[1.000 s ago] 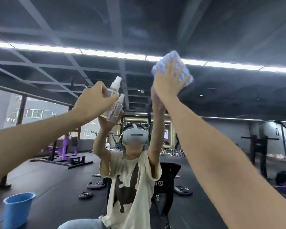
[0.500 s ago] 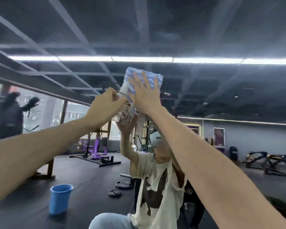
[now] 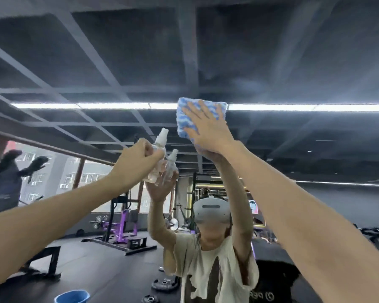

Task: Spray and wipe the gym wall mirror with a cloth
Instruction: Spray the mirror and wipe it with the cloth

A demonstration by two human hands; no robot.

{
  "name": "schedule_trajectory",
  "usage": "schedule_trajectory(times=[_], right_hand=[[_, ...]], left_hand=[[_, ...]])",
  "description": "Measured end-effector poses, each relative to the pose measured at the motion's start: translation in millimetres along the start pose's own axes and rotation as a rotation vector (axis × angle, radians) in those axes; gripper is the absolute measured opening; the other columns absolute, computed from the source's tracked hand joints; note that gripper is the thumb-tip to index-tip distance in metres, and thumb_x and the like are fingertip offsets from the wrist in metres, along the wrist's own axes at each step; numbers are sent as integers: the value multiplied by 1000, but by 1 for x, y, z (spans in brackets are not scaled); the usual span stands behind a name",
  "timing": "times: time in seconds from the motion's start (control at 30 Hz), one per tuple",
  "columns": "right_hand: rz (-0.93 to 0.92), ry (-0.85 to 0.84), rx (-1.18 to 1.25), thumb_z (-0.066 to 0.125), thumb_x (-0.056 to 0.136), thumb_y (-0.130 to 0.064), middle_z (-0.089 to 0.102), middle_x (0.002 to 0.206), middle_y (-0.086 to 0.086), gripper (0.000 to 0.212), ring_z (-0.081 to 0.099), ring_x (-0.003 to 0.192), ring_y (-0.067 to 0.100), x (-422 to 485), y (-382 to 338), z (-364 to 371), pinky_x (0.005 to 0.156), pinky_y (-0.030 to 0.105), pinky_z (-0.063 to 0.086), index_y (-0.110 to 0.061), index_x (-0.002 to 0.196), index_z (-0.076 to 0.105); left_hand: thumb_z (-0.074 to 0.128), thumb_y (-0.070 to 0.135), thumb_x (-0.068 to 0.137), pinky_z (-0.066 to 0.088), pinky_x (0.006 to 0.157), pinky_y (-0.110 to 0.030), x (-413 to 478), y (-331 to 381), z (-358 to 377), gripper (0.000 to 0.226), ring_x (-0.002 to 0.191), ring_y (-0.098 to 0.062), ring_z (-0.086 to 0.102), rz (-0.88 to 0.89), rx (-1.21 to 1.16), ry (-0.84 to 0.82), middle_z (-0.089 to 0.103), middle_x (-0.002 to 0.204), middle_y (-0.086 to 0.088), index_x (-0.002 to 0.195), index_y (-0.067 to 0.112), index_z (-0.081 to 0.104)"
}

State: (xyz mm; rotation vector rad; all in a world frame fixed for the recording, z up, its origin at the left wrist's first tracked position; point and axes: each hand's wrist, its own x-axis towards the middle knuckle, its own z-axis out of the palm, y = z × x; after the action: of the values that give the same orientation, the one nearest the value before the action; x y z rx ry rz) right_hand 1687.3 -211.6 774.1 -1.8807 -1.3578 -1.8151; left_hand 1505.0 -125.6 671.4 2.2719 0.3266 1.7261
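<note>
My right hand (image 3: 208,130), just above the centre of the frame, presses a blue-and-white cloth (image 3: 182,130) flat against the gym wall mirror (image 3: 304,62), fingers straight and spread. Left of centre, my left hand (image 3: 136,162) curls its fingers around a small clear spray bottle (image 3: 162,137), white nozzle pointing up. A blue bucket (image 3: 71,297) is reflected at the bottom left edge.

Dark gridded ceiling (image 3: 271,51), long strip light (image 3: 96,105), black floor (image 3: 101,272), purple rack (image 3: 118,228), windows (image 3: 92,178).
</note>
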Motion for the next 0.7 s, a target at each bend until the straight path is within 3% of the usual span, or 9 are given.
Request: schedule_trajectory(times=[0.07, 0.2, 0.27, 0.33, 0.4, 0.47, 0.57, 0.63, 0.7], right_hand=[[69, 64, -23, 29, 105, -37, 7, 164, -6, 58, 2, 151, 17, 26, 26, -9, 117, 47, -2, -22, 157, 8], [686, 234, 159, 26, 105, -41, 9, 164, 6, 61, 4, 150, 26, 75, 81, -31, 116, 57, 0, -14, 157, 10], [805, 224, 183, 18, 104, -44, 6, 164, 6, 61, 1, 150, 28, 112, 77, -33, 116, 59, -3, -16, 157, 9], [608, 252, 81, 11, 99, -48, 16, 162, 4, 63, 9, 150, 25, 152, 47, -29, 116, 55, 1, -22, 156, 18], [212, 174, 10, 20, 102, -50, 12, 164, -4, 58, 6, 151, 21, 189, 0, -22, 117, 53, -2, -27, 156, 16], [-3, 66, -43, 26, 104, -48, 8, 164, -10, 57, 5, 151, 17, 209, -6, -22, 119, 52, 0, -30, 156, 11], [10, 223, 100, 42, 98, -47, 42, 140, 0, 41, 43, 125, 8, 206, 62, -36, 109, 50, 23, -37, 138, 38], [181, 333, 280, 46, 85, -56, 49, 118, 1, 44, 49, 104, 8, 200, 100, -40, 98, 47, 33, -30, 121, 46], [495, 285, 309, 40, 90, -55, 49, 135, 15, 65, 45, 126, 27, 208, 95, -41, 106, 52, 28, -15, 140, 39]], left_hand=[[52, 38, 94, 51, 71, -33, 28, -1, -4, 30, 82, -19, 62, 43, -29, -2, 65, 91, -8, 99, 9, 54], [50, 34, 96, 43, 64, -22, 74, -15, -22, 25, 83, -15, 61, 98, -128, 30, 64, 92, -4, 102, 9, 54], [52, 34, 95, 41, 64, -21, 93, -26, -31, 26, 82, -13, 60, 124, -135, 41, 62, 92, -1, 104, 10, 54], [52, 32, 94, 43, 62, -20, 112, -32, -36, 24, 81, -15, 62, 145, -180, 49, 63, 93, -3, 104, 10, 55], [53, 32, 92, 45, 63, -23, 130, -38, -44, 21, 81, -15, 63, 127, -259, 115, 64, 90, -1, 100, 12, 57], [56, 39, 87, 45, 67, -27, 144, -41, -50, 19, 82, -12, 61, 94, -282, 173, 62, 88, 4, 92, 20, 58], [52, 46, 78, 49, 73, -32, 156, -46, -59, 19, 83, -12, 60, 67, -252, 194, 62, 87, 6, 82, 28, 53], [53, 49, 79, 53, 78, -38, 161, -49, -65, 25, 85, -18, 64, 76, -232, 150, 66, 90, 1, 88, 26, 55], [55, 46, 83, 55, 80, -41, 167, -50, -70, 31, 84, -20, 66, 74, -227, 132, 69, 95, -4, 97, 18, 57]])
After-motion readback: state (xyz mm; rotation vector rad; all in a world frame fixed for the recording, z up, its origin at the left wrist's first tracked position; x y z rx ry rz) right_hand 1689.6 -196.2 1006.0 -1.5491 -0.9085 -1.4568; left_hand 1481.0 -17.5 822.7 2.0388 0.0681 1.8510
